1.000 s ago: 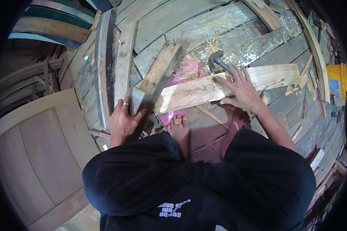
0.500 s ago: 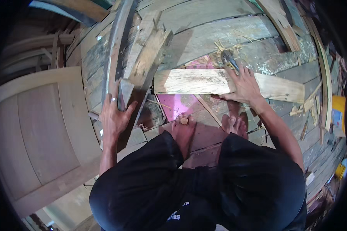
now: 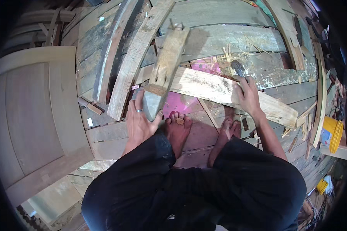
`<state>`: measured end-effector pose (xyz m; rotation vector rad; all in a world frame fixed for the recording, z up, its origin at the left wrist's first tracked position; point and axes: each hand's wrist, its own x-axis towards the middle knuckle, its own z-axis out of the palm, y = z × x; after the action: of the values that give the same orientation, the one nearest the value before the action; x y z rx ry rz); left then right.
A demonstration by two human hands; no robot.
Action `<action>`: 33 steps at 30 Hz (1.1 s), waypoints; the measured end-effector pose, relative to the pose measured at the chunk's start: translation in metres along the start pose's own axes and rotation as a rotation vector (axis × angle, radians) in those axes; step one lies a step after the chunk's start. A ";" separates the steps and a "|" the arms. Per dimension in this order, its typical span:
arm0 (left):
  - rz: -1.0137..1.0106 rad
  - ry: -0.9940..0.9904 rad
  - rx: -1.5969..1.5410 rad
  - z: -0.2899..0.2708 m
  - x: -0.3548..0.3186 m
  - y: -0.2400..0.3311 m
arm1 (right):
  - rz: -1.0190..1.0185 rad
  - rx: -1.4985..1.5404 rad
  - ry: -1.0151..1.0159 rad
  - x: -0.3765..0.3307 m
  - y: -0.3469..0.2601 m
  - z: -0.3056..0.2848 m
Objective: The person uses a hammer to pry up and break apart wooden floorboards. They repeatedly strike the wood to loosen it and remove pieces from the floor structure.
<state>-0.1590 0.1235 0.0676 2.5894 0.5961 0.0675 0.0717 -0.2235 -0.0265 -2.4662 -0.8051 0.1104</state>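
Observation:
My left hand (image 3: 142, 125) is closed around the near end of a thick wooden beam (image 3: 167, 56), which has a grey, slanted end face. Metal pins or nails stick up at the beam's far end. Across the floor lies a pale wooden plank (image 3: 204, 86); the beam covers its left end. Over the plank's right half, my right hand (image 3: 248, 96) has its fingers curled at the far edge and its thumb on the wood. Right beyond those fingers is a dark hand tool (image 3: 238, 67), its near end partly hidden by them.
Two long timbers (image 3: 140, 57) lie left of the beam, and a panelled wooden door (image 3: 32, 111) is at far left. Wood shavings (image 3: 229, 52) surround the tool. A pink sheet (image 3: 177, 104) shows by my feet. A yellow bucket (image 3: 331, 134) stands at right.
The beam has swung right, away from the long timber, with my left hand on it. The pale plank has turned, its right end nearer me. My right hand's fingers have curled from lying flat.

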 end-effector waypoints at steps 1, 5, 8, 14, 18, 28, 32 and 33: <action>-0.032 -0.025 -0.003 0.000 -0.001 0.000 | -0.008 0.058 0.034 0.002 0.006 0.001; 0.146 0.059 -0.050 -0.006 0.013 0.000 | 0.035 0.080 0.074 0.008 0.009 -0.008; 0.316 0.086 0.034 -0.003 0.030 0.003 | 0.085 0.095 0.051 0.022 -0.011 -0.039; 0.268 0.065 0.105 0.014 0.038 0.007 | -0.079 0.430 0.224 0.076 -0.108 -0.139; 0.263 0.107 0.111 0.016 0.036 0.007 | -0.208 0.338 0.421 0.103 -0.177 -0.172; 0.260 0.065 0.116 0.015 0.042 0.001 | 0.140 -0.022 -0.181 0.128 -0.152 -0.073; 0.230 0.014 0.156 0.015 0.042 -0.001 | 0.167 0.200 0.071 0.128 -0.191 -0.140; 0.220 0.006 0.115 0.015 0.043 -0.001 | -0.060 0.405 0.236 0.130 -0.208 -0.155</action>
<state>-0.1185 0.1355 0.0517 2.7581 0.3230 0.1158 0.1057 -0.0819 0.2242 -2.0264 -0.6775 -0.0371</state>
